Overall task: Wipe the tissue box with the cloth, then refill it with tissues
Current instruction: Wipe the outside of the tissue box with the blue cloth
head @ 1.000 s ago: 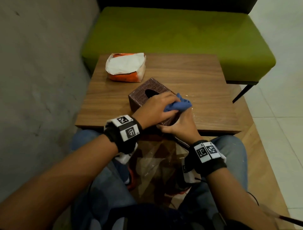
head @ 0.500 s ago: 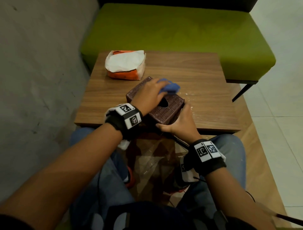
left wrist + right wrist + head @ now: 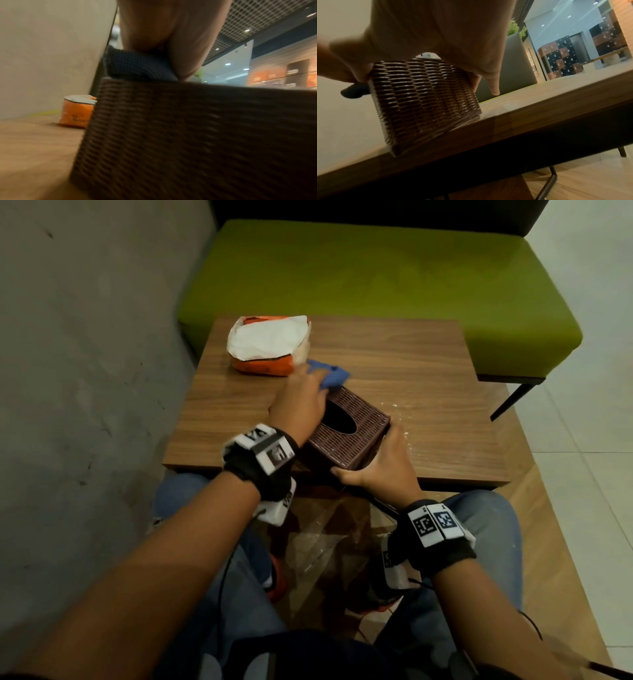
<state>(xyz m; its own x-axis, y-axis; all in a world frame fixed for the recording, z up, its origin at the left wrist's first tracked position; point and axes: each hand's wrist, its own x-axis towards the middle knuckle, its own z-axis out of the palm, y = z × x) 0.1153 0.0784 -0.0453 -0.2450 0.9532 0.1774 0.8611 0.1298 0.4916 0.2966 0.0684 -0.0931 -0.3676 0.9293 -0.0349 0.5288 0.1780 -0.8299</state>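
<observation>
One brown woven tissue box (image 3: 349,436) on near edge of wooden table (image 3: 428,378), oval slot up. Left hand (image 3: 301,402) clutching one blue cloth (image 3: 330,376), pressed on box's far top corner. Right hand (image 3: 380,467) gripping box's near corner, fingers wrapped round its sides. One orange tissue pack (image 3: 270,345) farther back, just beside cloth. One green bench (image 3: 376,278) behind.

The tissue box (image 3: 349,433) is sitting at the near edge of the surface (image 3: 428,392). The tissue pack (image 3: 270,345) is lying behind it, toward the far left corner. The cloth (image 3: 330,376) is lying between them, touching the box's far top edge. A bench (image 3: 376,278) is standing behind the surface.
</observation>
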